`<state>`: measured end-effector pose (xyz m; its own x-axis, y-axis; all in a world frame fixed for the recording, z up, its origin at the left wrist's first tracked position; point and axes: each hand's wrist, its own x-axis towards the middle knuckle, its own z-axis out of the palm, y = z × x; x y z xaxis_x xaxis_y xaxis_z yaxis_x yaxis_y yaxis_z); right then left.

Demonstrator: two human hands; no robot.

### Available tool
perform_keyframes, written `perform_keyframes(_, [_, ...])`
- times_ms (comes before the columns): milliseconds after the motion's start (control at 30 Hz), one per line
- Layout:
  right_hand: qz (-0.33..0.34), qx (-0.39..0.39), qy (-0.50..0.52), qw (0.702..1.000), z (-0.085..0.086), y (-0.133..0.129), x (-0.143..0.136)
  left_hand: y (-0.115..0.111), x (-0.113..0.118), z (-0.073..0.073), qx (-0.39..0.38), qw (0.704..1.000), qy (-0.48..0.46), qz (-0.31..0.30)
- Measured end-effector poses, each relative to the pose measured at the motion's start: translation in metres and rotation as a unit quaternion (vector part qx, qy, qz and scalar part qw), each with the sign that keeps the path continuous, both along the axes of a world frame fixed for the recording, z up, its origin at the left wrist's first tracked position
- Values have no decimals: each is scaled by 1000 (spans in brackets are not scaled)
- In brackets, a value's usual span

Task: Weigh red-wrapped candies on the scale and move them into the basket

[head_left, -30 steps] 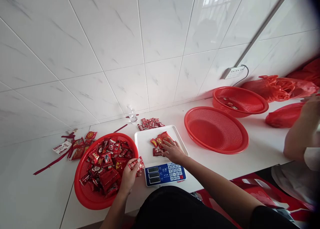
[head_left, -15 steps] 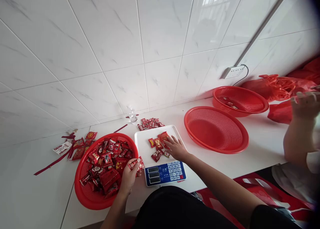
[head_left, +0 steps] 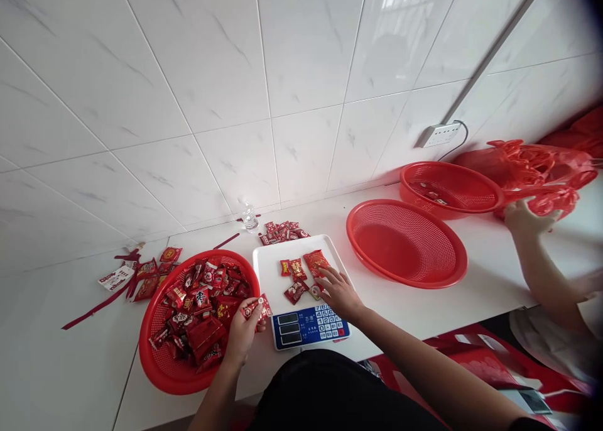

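Note:
Between the thumb and fingers of my left hand (head_left: 245, 327) is a red patterned packet (head_left: 262, 306), just right of the full red basket (head_left: 153, 371). My right hand (head_left: 340, 293) has its fingers spread over the right side of the white scale (head_left: 271, 289). Its fingertips are at the lower part of a large red packet (head_left: 315, 261) on the scale pan. Left of that lie a small red-yellow packet (head_left: 285, 267), a red and gold packet (head_left: 298, 269) and a dark red packet (head_left: 296, 291).
Behind the scale lie small red packets (head_left: 282, 232) and a clear bottle (head_left: 249, 217). Two red baskets, one near (head_left: 407, 242) and one farther (head_left: 471, 186), stand right. Another person's hand (head_left: 530, 220) is by red bags (head_left: 518, 161). More packets (head_left: 147, 269) lie left.
My right hand has drawn back slightly toward the lower right, showing more of the large red packet. The other person's hand has moved left and down to the red bags. My left hand stays put.

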<state>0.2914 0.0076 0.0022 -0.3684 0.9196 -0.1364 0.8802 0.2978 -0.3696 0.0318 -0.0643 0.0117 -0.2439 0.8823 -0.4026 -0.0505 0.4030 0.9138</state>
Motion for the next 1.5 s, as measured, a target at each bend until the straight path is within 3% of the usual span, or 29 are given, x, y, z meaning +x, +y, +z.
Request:
perform_keyframes(233, [-5,15,27,1000,0,-7,-2,1,1,2,-1,1000,-2,-3])
perform_keyframes(667, [-106,-92,132,981,5,-2,2,1,-1,-2,-1,1000,-5,-2])
perform_keyframes(733, [-149,-142,215,955,6,-1,7,1,-1,-2,2,1000,-3,-4])
perform_keyframes(833, [-231,-213,379,870,8,4,17,2,-1,0,2,1000,-3,-4])
perform_keyframes(933, [-306,-225,493,783,12,11,33,2,-1,1,-3,1000,-5,-3])
perform_keyframes(1000, [-340,-212,540,740,15,17,46,2,-1,2,-5,1000,-2,-6])
perform_keyframes(1333, [-471,-99,642,597,23,43,109,2,2,8,-7,1000,0,-3])
perform_keyframes(1500, [-509,-58,653,558,21,46,119,1,2,9,-10,1000,3,-4])
